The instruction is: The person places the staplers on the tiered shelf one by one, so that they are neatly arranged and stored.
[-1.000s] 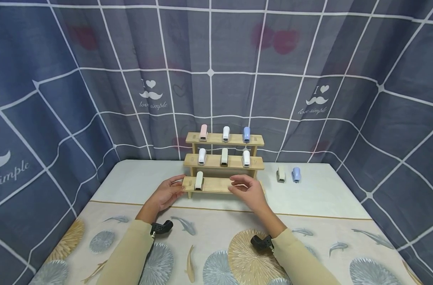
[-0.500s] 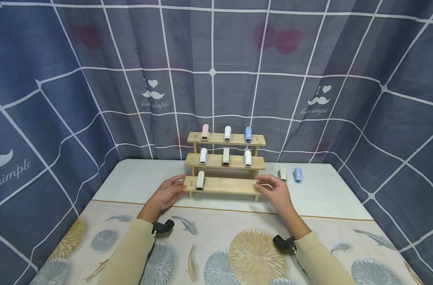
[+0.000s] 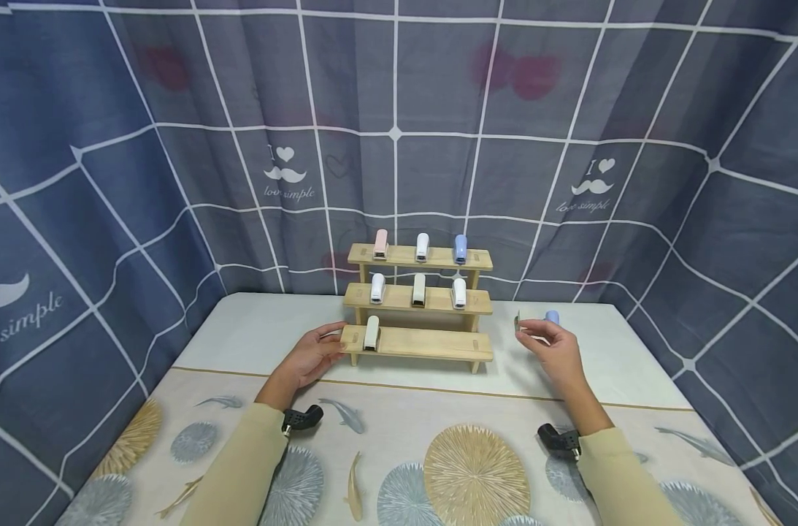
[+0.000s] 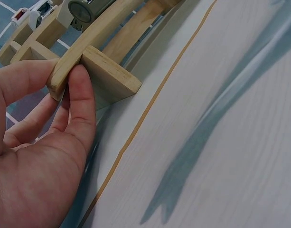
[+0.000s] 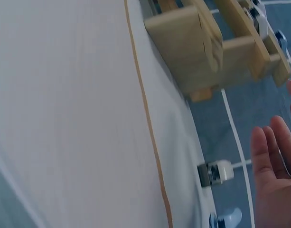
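My left hand (image 3: 312, 356) pinches the left end of the lowest step of a wooden three-tier stand (image 3: 431, 342), thumb above and fingers beneath, as the left wrist view shows. Near that end a cream mini stapler (image 3: 371, 334) stands on the step. To the right of the stand, my right hand (image 3: 556, 352) is at a pale green mini stapler (image 5: 217, 173) on the white table. Its fingers look relaxed and apart from the stapler in the right wrist view. From the head, the hand covers most of that stapler and part of a blue stapler (image 3: 553, 317) beside it.
On the top step stand a pink stapler (image 3: 380, 245), a white one (image 3: 422, 248) and a blue one (image 3: 461, 250). Two white staplers flank a pale green stapler (image 3: 418, 291) on the middle step. A checked curtain (image 3: 346, 168) hangs behind; a patterned cloth (image 3: 346, 467) covers the front.
My right hand has moved right, from over the lowest step, past the stand's right end, to the pale green stapler. The left hand keeps its grip on the stand.
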A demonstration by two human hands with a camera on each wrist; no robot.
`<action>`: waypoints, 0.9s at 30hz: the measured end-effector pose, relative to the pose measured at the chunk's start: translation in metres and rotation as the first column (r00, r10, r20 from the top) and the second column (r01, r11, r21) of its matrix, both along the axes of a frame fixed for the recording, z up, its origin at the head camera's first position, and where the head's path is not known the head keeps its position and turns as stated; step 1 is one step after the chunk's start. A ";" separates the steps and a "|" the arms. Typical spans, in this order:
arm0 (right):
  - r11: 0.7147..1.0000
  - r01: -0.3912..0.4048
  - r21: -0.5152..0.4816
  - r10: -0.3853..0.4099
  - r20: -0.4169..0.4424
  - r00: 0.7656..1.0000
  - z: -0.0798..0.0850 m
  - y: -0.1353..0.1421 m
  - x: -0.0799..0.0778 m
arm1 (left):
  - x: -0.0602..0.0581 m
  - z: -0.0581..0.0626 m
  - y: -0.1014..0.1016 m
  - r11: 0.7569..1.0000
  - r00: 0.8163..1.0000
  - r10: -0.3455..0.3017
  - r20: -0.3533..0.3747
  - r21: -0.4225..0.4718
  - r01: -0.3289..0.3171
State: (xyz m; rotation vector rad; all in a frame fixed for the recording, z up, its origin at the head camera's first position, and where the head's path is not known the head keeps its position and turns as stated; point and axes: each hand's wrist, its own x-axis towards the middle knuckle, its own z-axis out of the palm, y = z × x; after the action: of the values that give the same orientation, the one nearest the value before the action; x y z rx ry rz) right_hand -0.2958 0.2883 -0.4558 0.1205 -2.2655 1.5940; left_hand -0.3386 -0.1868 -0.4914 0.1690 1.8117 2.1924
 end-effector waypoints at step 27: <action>0.970 0.204 0.130 -0.224 0.174 0.959 -0.027 0.077 -0.047 | 0.000 0.002 0.002 0.999 0.999 0.026 0.036 -0.019 -0.025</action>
State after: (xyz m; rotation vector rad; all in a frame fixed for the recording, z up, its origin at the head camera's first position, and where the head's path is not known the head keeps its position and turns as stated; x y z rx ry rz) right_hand -0.3427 0.3649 -0.4823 -0.2497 -2.4132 1.4195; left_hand -0.3391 -0.1846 -0.4891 0.1020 1.8239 2.1807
